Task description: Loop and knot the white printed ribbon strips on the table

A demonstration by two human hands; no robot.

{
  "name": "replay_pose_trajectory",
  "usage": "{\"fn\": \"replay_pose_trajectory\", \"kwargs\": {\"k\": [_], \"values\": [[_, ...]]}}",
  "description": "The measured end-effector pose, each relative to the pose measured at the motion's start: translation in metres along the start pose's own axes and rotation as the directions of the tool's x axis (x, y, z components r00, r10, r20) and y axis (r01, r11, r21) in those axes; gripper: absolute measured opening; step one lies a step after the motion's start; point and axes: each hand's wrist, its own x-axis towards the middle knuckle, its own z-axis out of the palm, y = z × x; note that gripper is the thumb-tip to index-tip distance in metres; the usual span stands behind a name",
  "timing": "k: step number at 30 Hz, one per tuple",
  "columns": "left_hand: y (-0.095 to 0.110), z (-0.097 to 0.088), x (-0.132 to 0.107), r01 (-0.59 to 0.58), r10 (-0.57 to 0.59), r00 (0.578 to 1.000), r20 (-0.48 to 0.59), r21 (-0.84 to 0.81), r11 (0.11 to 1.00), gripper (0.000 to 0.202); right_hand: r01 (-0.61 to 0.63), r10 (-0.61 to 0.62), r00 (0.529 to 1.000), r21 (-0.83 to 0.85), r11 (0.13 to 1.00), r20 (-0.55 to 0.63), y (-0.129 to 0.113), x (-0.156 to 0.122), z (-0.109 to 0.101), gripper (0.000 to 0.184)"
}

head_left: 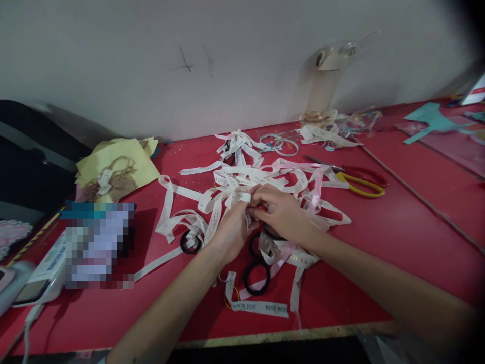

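A tangle of white and pink printed ribbons (242,179) lies on the red table (379,237). My left hand (231,227) and my right hand (282,212) meet over the pile, fingers pinched together on a piece of white ribbon (245,198). Something small and red shows between the fingertips; I cannot make it out. Black hair ties lie just below my hands: one (256,277) near the front, another (190,242) to the left.
Scissors with red and yellow handles (359,179) lie to the right. Yellow paper with twine (115,169) sits at the back left. A clear stand (326,86) rises against the wall, teal paper (432,121) at far right, a white device (45,273) at left.
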Motion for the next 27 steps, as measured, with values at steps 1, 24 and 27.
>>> {"fn": "replay_pose_trajectory", "kwargs": {"k": [1,24,27], "values": [[-0.001,-0.001,0.000,-0.002,0.002,1.000,-0.015,0.011,1.000,0.021,0.005,-0.005,1.000,-0.006,1.000,0.013,0.001,0.001,0.000,0.012],[-0.002,0.006,0.003,-0.016,0.038,0.996,0.075,-0.267,0.963,0.015,0.352,-0.397,0.918,-0.486,0.800,0.012,0.004,-0.005,0.000,0.010],[-0.001,0.007,0.003,-0.011,0.025,0.999,0.047,-0.275,0.961,0.018,0.355,-0.412,0.911,-0.458,0.815,-0.027,0.004,-0.006,0.001,0.007]]}}
